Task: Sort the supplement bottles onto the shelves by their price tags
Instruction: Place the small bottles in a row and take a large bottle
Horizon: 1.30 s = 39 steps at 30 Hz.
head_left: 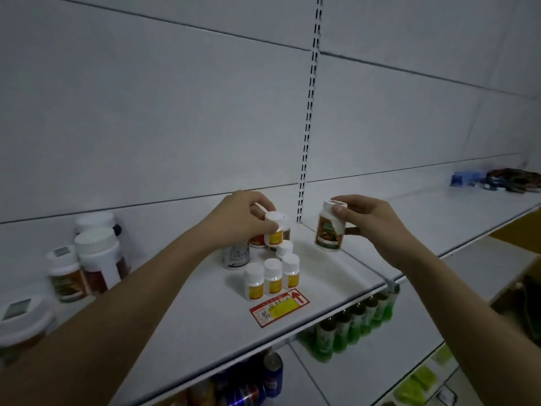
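While the left hand (248, 212) pinches a small white-capped bottle with a yellow label (275, 230) by its cap at frame centre, the right hand (366, 218) grips a taller white bottle with a brown-and-green label (329, 230), tilted, just right of centre. Three matching small yellow-labelled bottles (272, 276) stand in a row on the white metal shelf (205, 317), directly behind a red-and-yellow price tag (279, 307) lying flat near the shelf's front edge.

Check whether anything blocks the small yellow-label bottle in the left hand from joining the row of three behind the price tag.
Partly. The left hand holds the small yellow-label bottle above the cluster. Another small bottle stands just behind the row of three; the shelf right of the row looks free.
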{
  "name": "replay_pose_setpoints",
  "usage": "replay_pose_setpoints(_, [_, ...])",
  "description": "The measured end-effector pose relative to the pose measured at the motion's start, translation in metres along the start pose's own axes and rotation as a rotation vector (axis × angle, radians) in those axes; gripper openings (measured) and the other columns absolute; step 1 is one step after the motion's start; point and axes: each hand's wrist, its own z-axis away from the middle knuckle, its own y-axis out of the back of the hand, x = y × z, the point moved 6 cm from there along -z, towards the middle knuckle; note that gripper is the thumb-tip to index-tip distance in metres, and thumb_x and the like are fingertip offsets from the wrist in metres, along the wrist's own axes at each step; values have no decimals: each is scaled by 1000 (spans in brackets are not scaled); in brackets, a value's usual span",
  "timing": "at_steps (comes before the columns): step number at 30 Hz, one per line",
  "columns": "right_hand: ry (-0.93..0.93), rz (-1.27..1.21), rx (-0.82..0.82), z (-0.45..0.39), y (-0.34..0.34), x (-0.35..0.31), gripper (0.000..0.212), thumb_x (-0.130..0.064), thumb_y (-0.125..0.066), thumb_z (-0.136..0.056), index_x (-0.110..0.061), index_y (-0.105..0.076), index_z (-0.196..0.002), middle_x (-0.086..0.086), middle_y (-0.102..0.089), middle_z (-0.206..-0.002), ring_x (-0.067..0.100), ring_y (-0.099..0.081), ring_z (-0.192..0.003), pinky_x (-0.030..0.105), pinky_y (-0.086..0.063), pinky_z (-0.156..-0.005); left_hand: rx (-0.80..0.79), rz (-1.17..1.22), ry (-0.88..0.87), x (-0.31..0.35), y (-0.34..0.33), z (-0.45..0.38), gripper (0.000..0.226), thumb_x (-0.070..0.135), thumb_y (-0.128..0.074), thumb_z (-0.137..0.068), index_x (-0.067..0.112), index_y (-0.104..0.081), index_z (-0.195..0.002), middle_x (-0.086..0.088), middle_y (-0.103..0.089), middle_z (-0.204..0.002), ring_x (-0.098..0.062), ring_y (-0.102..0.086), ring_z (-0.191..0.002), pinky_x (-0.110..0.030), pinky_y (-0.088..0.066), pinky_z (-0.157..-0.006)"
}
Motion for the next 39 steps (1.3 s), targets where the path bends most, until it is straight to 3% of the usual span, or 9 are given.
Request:
replay_pose_setpoints(5, [47, 4, -196, -35, -17, 24, 24, -23, -66, -91, -19, -69, -114, -1, -73, -108, 15, -70, -97, 29, -59, -79, 53, -99, 163, -10, -9, 7, 37, 19, -80, -75, 21, -68, -109, 3, -73, -96, -11, -68, -89, -33, -56, -87])
replay_pose_setpoints(11, [101, -50, -366, -51, -21, 29, 22, -21, -66, -92, -17, -70, -113, 1, -73, -105, 16, -72, -93, 28, -59, -78, 66, -172, 306, -17, -26, 13, 38, 14, -78, -78, 20, -68, -115, 2, -73, -107, -10, -68, -93, -31, -55, -90])
replay_pose_setpoints(15, [117, -94, -423, -55, -20, 28, 18, -20, -67, -90, -20, -71, -108, 1, -75, -101, 12, -72, -89, 19, -58, -70, -14, -166, 372, -26, -40, 10, 34, 11, -72, -84, 19, -66, -117, -1, -70, -115, -11, -66, -98, -25, -54, -85])
replay_pose_setpoints(24, [138, -97, -484, -59, -13, 28, 23, -22, -69, -90, -18, -71, -112, 1, -75, -102, 13, -72, -91, 25, -59, -76, -47, -125, 442, -31, -48, 7, 29, 9, -66, -88, 24, -64, -113, 1, -70, -112, -12, -65, -102, -28, -53, -91])
replay_pose_setpoints(29, [145, -93, -509, -57, -11, 26, 23, -23, -69, -90, -19, -70, -113, 1, -74, -103, 13, -72, -92, 29, -59, -80, -47, -148, 437, -26, -47, 9, 37, 7, -66, -88, 17, -62, -123, 0, -68, -118, -13, -65, -103, -25, -53, -90])
replay_pose_setpoints(33, [175, -117, -513, -56, -11, 13, 22, -21, -68, -91, -18, -71, -112, 1, -75, -102, 12, -72, -91, 24, -58, -74, 24, -194, 402, -14, -34, 13, 41, 1, -66, -86, 13, -62, -126, -2, -70, -117, -15, -66, -104, -27, -54, -91])
replay_pose_setpoints(36, [217, -132, -530, -53, -15, -5, 20, -21, -65, -93, -20, -70, -112, -2, -74, -102, 9, -71, -90, 19, -56, -69, 163, -221, 328, 5, -17, 20, 36, 6, -62, -90, 20, -63, -122, 3, -69, -116, -9, -64, -104, -21, -52, -86])
replay_pose_setpoints(39, [267, -129, -562, -49, -29, -25, 22, -25, -62, -94, -23, -69, -115, -6, -73, -107, 11, -70, -96, 26, -59, -77, 336, -254, 281, 20, 4, 37, 25, 20, -62, -93, 28, -66, -116, 8, -69, -110, 0, -62, -97, -13, -47, -76])
